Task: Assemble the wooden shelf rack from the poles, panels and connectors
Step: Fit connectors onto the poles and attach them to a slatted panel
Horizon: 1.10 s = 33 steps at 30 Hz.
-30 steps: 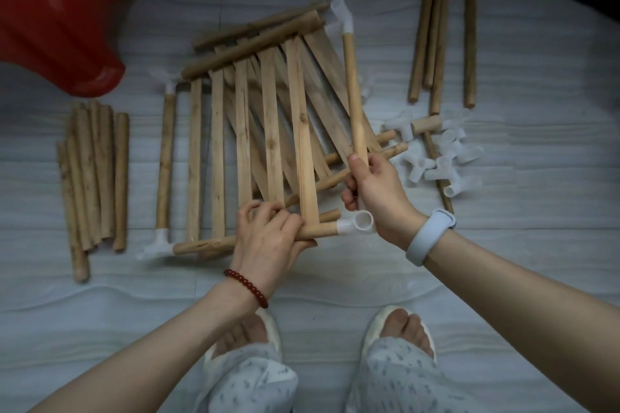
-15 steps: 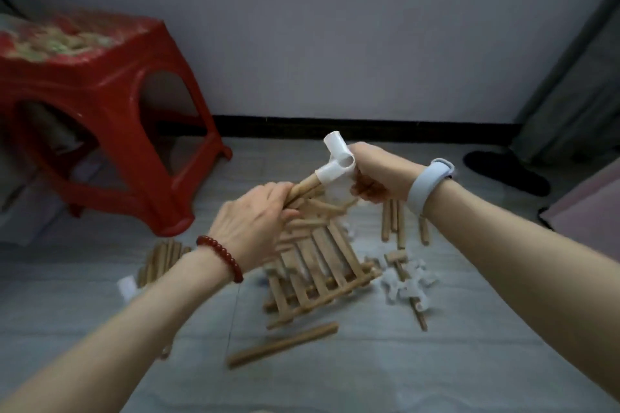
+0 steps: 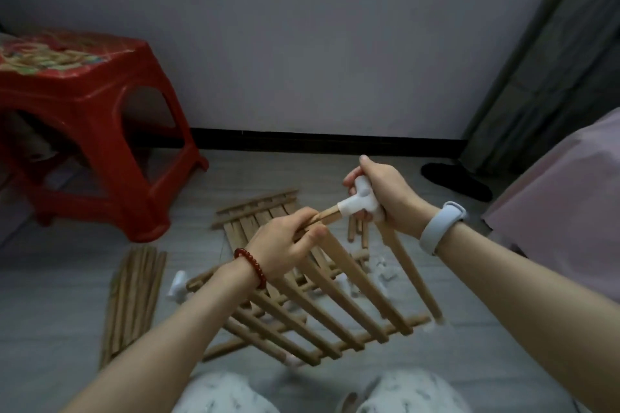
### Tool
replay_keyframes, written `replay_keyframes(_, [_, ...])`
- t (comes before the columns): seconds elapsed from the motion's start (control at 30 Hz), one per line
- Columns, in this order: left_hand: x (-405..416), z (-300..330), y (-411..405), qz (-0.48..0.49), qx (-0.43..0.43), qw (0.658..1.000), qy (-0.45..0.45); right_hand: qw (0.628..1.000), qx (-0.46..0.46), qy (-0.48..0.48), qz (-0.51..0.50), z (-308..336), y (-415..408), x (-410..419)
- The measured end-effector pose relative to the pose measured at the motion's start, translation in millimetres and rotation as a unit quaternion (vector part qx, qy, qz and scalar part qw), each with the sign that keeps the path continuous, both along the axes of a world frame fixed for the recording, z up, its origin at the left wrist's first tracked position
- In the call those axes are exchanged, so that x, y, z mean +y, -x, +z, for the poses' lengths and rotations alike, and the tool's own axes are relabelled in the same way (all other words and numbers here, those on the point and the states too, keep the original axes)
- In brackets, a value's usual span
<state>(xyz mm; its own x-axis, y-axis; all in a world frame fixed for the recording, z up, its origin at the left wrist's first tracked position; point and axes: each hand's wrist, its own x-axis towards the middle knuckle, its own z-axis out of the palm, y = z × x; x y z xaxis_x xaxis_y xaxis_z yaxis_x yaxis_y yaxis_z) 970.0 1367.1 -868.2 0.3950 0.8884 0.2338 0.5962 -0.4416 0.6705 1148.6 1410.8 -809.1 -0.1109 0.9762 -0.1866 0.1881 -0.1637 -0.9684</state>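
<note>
1. Slatted wooden shelf panel (image 3: pixel 322 308), lifted off the floor and tilted, with its far top rail held in both hands and its near rail low above the person's knees.
2. Left hand (image 3: pixel 285 245), fingers curled round the top rail of the panel, just left of the white plastic corner connector (image 3: pixel 360 203); a red bead bracelet (image 3: pixel 251 266) circles the wrist.
3. Right hand (image 3: pixel 385 194), wrapped round the connector, thumb uppermost; a pale blue wristband (image 3: pixel 441 226) sits on the wrist.
4. Round wooden pole (image 3: pixel 412 273), running down and to the right from the connector, beside the outermost slat; its lower end is blurred.
5. Second slatted wooden panel (image 3: pixel 258 211), flat on the grey floor (image 3: pixel 67 278) behind the hands.
6. Bundle of loose wooden poles (image 3: pixel 134 298), on the floor to the left, well apart from the held panel.
7. Loose white plastic connectors (image 3: pixel 382 270), scattered on the floor beyond the held panel; one more (image 3: pixel 177 285) lies left of it.
8. Red plastic stool (image 3: pixel 84 117), standing at the far left near the wall; bare floor lies between it and the panels.
9. Pink fabric (image 3: pixel 570 194), bounding the space on the right.
</note>
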Motion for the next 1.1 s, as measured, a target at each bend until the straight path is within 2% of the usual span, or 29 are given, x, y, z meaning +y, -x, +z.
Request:
replay_keyframes(0.1, [0.9,-5.9,-11.3,-0.017,0.028,0.999,-0.029,0.999,-0.02,-0.004,-0.046,-11.7,-9.7,-1.1])
replay_keyframes(0.2, [5.6,2.2,-14.4,0.002,0.082,0.989,-0.121,0.997,-0.013,-0.037,-0.064,-18.0,-12.6,-5.1])
replay_keyframes(0.27, [5.2,5.0,-14.0,-0.003,0.091,0.985,-0.148,0.997,0.001,-0.038,-0.071,-23.7,-13.5,-8.5])
replay_keyframes(0.5, [-0.5,-1.2,-9.8,-0.007,0.039,0.989,-0.143,0.997,0.002,-0.06,-0.042,-25.3,-1.8,-11.9])
replay_keyframes(0.67, [-2.3,-2.1,-2.4,0.024,-0.004,0.997,-0.079,0.998,0.057,-0.022,-0.02,-21.4,1.3,-5.1])
replay_keyframes(0.77, [4.0,0.2,11.9,0.053,-0.097,0.994,0.012,0.992,-0.029,-0.074,-0.095,-27.8,-26.9,0.5])
replay_keyframes(0.83, [9.3,5.0,23.5,0.057,-0.176,0.98,0.071,0.968,-0.181,-0.088,-0.15,-39.8,-60.4,2.8])
replay_keyframes(0.9, [11.1,8.9,32.8,0.054,-0.237,0.964,0.108,0.929,-0.315,-0.016,-0.194,-54.7,-87.2,0.8])
replay_keyframes(0.93, [11.3,9.4,35.4,0.051,-0.261,0.955,0.128,0.925,-0.317,0.039,-0.208,-60.6,-93.5,-1.3])
replay_keyframes(0.97, [11.0,8.3,36.4,0.045,-0.276,0.948,0.15,0.935,-0.264,0.093,-0.217,-64.4,-93.6,-3.2])
replay_keyframes(1.03, [9.7,5.7,31.5,0.018,-0.276,0.944,0.18,0.953,-0.097,0.192,-0.213,-66.3,-81.1,-3.5])
replay_keyframes(1.1, [7.8,5.7,16.8,-0.027,-0.248,0.948,0.196,0.946,0.032,0.226,-0.232,-62.3,-66.4,2.3])
